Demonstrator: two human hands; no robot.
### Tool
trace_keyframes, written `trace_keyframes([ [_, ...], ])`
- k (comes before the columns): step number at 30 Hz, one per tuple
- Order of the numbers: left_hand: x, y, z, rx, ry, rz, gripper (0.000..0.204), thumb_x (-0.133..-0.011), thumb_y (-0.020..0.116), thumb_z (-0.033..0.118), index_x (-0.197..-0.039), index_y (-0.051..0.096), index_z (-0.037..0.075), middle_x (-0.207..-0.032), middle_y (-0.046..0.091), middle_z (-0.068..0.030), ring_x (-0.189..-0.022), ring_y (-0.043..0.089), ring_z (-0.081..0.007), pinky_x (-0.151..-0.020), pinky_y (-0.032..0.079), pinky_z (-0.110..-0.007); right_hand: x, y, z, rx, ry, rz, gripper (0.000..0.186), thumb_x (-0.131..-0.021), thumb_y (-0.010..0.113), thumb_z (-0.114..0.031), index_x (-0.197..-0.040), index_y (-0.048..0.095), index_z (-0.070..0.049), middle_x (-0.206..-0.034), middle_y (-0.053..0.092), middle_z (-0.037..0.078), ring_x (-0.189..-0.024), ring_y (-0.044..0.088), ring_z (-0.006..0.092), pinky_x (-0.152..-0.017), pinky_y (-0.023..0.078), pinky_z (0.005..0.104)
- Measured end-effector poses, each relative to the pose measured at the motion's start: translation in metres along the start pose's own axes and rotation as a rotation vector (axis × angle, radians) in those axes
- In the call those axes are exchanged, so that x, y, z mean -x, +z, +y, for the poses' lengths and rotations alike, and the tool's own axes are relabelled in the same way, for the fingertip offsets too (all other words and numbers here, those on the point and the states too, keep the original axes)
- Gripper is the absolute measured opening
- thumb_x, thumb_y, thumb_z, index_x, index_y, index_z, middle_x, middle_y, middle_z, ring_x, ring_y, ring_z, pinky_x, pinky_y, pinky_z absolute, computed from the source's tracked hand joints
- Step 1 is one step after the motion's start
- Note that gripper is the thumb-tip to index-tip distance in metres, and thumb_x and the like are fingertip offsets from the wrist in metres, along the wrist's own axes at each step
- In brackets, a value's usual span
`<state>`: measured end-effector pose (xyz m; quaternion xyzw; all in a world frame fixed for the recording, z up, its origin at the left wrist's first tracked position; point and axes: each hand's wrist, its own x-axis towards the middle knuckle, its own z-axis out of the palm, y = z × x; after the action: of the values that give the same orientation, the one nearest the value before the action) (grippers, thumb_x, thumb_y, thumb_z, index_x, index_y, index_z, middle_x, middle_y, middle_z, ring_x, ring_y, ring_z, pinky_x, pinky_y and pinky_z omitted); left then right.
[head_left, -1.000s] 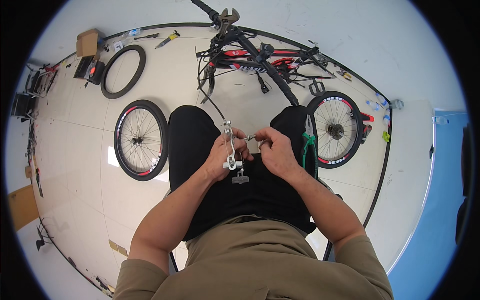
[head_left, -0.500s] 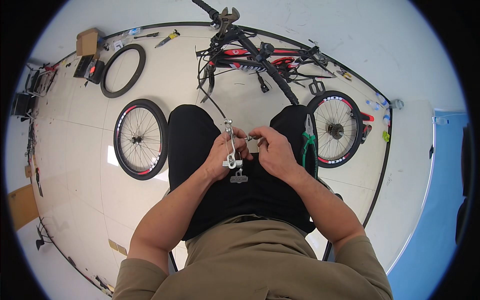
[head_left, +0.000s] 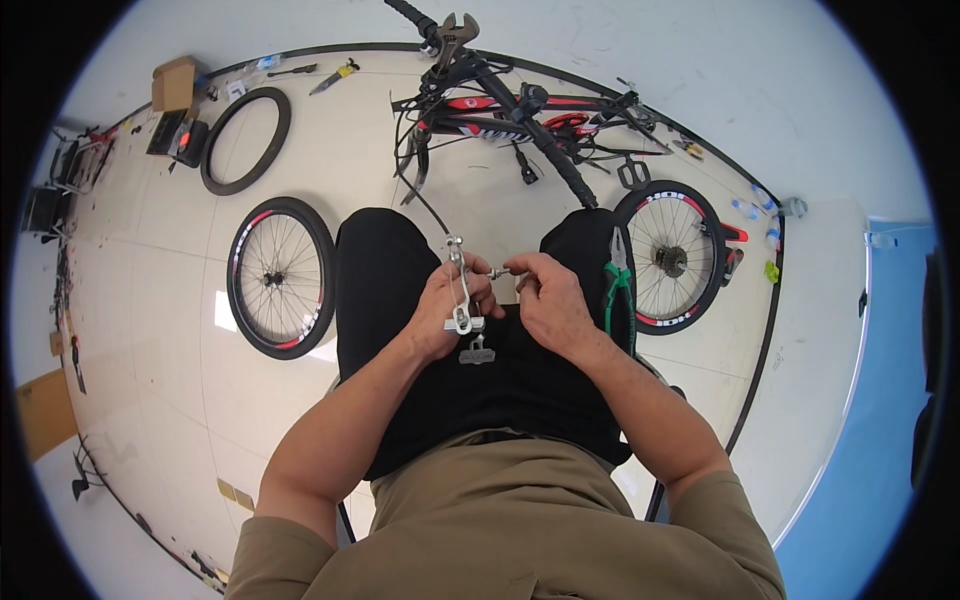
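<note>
Above the black trousers [head_left: 500, 390], left hand [head_left: 442, 308]: grasping the silver brake arm [head_left: 464, 312] lengthwise; best held steady, as a firm base.
Black cable [head_left: 432, 212]: running down to the top of the brake arm; better left without a tug or kink.
Grey block [head_left: 477, 356]: hanging at the brake arm's lower end, by the left hand; worth guarding against snagging on cloth.
Small metal bolt [head_left: 497, 273]: between both hands, roughly crosswise; best lined up straight.
Right hand [head_left: 556, 305]: apparently pinching the bolt's outer end; light, even fingertip pressure probably safer than force.
Green-handled pliers [head_left: 619, 280]: on the right trouser leg, unheld.
</note>
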<state>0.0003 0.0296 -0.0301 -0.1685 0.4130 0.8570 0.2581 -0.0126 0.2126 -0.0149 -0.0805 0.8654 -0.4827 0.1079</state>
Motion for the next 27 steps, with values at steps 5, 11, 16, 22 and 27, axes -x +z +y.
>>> trace_keyframes([
  [5, 0.001, 0.002, 0.000, -0.004, 0.006, 0.015, 0.016, -0.091, 0.058, 0.007, -0.103, 0.051, 0.000, -0.070, 0.049, -0.0030, -0.065, 0.056, -0.0162, -0.071, 0.059, -0.037, -0.001, -0.002, -0.007, -0.118, -0.027, -0.042, 0.026, -0.088, 0.051, 0.004, -0.108, 0.066, 0.000, -0.105, 0.069, 0.019, -0.095, 0.068, 0.0367, -0.082, 0.054, 0.0420],
  [11, 0.001, 0.000, -0.002, 0.003, 0.005, 0.014, 0.014, -0.091, 0.058, 0.007, -0.101, 0.050, 0.001, -0.070, 0.049, -0.0030, -0.065, 0.056, -0.0161, -0.070, 0.059, -0.037, -0.001, -0.003, -0.002, 0.001, -0.047, -0.049, 0.029, -0.087, 0.050, 0.006, -0.110, 0.066, -0.001, -0.106, 0.068, 0.019, -0.092, 0.067, 0.0347, -0.081, 0.054, 0.0405],
  [16, -0.001, -0.004, -0.004, -0.006, 0.005, 0.001, 0.013, -0.092, 0.058, 0.007, -0.102, 0.050, 0.003, -0.070, 0.049, -0.0026, -0.064, 0.055, -0.0159, -0.070, 0.059, -0.037, -0.001, -0.005, -0.011, -0.046, -0.053, -0.103, 0.029, -0.086, 0.051, 0.005, -0.111, 0.066, 0.000, -0.109, 0.067, 0.020, -0.099, 0.067, 0.0382, -0.085, 0.053, 0.0433],
  [22, -0.002, -0.004, -0.005, 0.016, 0.006, -0.005, 0.014, -0.092, 0.058, 0.006, -0.103, 0.050, 0.003, -0.070, 0.049, -0.0024, -0.064, 0.055, -0.0158, -0.070, 0.059, -0.037, 0.000, -0.002, -0.002, 0.053, -0.051, -0.064, 0.028, -0.087, 0.051, 0.004, -0.111, 0.065, 0.000, -0.109, 0.067, 0.020, -0.099, 0.066, 0.0398, -0.086, 0.053, 0.0444],
  [27, 0.000, -0.002, -0.003, 0.017, 0.007, 0.010, 0.015, -0.092, 0.058, 0.006, -0.103, 0.049, 0.003, -0.070, 0.050, -0.0024, -0.064, 0.055, -0.0159, -0.070, 0.059, -0.037, 0.001, -0.002, -0.007, -0.060, -0.037, -0.067, 0.029, -0.089, 0.050, 0.005, -0.112, 0.065, 0.000, -0.109, 0.067, 0.019, -0.094, 0.067, 0.0355, -0.083, 0.054, 0.0418],
])
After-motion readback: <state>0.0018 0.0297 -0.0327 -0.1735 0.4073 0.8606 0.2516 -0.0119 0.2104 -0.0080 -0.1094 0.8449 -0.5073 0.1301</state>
